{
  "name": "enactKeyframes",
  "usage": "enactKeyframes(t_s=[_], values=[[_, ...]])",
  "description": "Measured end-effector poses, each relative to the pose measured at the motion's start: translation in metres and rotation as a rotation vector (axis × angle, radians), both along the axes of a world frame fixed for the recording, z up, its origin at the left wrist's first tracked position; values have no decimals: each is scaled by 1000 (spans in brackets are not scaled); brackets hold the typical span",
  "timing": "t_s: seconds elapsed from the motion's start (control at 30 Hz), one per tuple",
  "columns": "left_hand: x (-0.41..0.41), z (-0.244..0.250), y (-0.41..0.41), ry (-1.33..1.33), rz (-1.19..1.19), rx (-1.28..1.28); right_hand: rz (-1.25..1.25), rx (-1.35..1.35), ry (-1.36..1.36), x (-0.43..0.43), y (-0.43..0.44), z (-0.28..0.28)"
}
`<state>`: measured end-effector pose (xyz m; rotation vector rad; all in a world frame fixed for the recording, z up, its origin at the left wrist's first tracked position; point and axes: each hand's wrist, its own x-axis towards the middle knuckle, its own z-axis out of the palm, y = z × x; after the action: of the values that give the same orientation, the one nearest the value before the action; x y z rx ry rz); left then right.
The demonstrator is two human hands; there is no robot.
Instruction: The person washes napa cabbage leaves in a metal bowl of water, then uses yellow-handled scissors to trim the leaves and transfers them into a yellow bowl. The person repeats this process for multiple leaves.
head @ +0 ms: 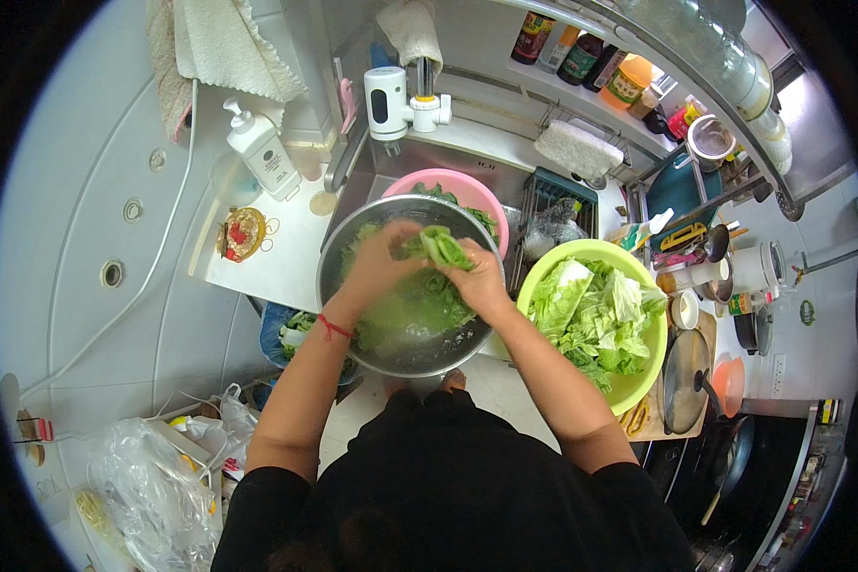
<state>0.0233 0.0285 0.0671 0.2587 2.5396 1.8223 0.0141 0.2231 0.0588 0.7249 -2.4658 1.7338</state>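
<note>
A large metal basin (322, 286) with water and leafy greens (447, 304) sits in front of me over the sink. Above the water, my right hand (479, 279) grips a bunch of green leaves (443, 247). My left hand (382, 264), blurred, is just left of that bunch with fingers curved; whether it holds a leaf cannot be told. Behind the metal basin, partly covered by it, a pink basin (497, 207) contains dark green leaves (440, 191). To the right a yellow-green basin (658, 343) is heaped with pale green leaves (608, 314).
A white faucet (390, 107) rises behind the basins. A pump bottle (264, 154) stands on the left counter. Right of the sink are a dark green dish rack (561, 186) and a glass lid (686, 379) on a cutting board. Below left is a blue container (272, 332) with leaf scraps.
</note>
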Motion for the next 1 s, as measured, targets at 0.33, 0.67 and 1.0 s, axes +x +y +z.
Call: enactKeyframes(t_s=[0.33, 0.67, 1.0], values=[[21, -92, 7, -156, -195, -843, 51, 1013, 67, 13, -17, -107], [23, -22, -7, -84, -150, 85, 49, 211, -207, 7, -12, 29], [21, -3, 3, -244, -108, 445, 98, -282, -386, 14, -20, 136]])
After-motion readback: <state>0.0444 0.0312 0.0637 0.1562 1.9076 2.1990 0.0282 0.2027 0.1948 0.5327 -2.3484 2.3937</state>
